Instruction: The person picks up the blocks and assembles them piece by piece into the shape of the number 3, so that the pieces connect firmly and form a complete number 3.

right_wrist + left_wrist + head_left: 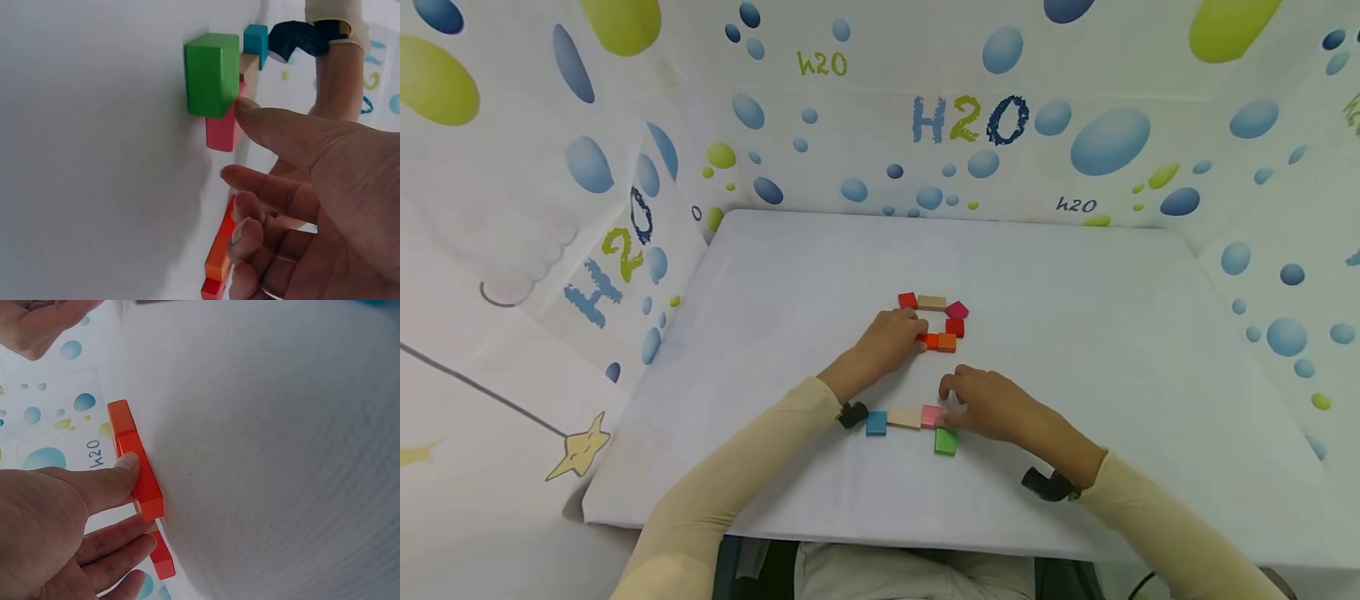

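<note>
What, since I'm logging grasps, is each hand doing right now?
Left hand: pinching a red-orange block.
Right hand: open, close by the green block.

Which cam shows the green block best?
Right wrist: the green block appears large and close, with several faces visible. Head shows it small but whole, at the near side of the pink block, beside the right hand. Left wrist doesn't show it.
</note>
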`<state>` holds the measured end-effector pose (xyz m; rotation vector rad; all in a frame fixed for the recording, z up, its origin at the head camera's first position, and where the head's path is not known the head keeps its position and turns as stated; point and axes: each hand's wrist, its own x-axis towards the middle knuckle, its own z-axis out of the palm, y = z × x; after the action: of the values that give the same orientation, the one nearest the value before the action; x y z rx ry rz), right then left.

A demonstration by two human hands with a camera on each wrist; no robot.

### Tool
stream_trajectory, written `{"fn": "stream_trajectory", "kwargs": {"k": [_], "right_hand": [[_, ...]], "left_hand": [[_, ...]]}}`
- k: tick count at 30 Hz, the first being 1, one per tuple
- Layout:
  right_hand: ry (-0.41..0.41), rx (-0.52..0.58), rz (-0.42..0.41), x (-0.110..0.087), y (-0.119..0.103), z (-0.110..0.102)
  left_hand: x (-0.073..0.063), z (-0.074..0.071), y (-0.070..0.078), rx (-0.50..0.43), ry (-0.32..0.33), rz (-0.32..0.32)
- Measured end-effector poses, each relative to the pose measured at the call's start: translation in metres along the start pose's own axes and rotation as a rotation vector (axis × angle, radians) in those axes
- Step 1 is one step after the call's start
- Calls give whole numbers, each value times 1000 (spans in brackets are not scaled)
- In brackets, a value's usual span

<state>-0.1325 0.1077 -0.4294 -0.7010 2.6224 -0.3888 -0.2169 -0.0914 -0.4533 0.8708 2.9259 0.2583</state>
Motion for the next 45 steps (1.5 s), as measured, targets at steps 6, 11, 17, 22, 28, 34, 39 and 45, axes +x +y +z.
{"fn": "stream_trajectory", "kwargs": {"k": [6,11,17,22,28,34,39,45], "right_hand": [[48,29,2,-4,-3,5],[63,65,14,-6,-4,9],[72,108,30,-5,-9,10],[75,97,54,-3,-11,7],[91,113,75,2,-6,5],[114,146,129,6,9,1],[163,164,154,9,24,-5],[215,183,178,15,37,-7]], "left_hand": [[-1,-2,1,-17,-9,-5],[0,-1,1,-14,-4,-2],[-1,-4,2,-23,-2,-6],[-1,-4,2,-26,9,-5],[-1,-5,2,-37,10,-7],[0,-4,2,-44,3,-7],[-1,-6,3,-50,-7,-22],[-1,-6,3,-59,-6,-24]]}}
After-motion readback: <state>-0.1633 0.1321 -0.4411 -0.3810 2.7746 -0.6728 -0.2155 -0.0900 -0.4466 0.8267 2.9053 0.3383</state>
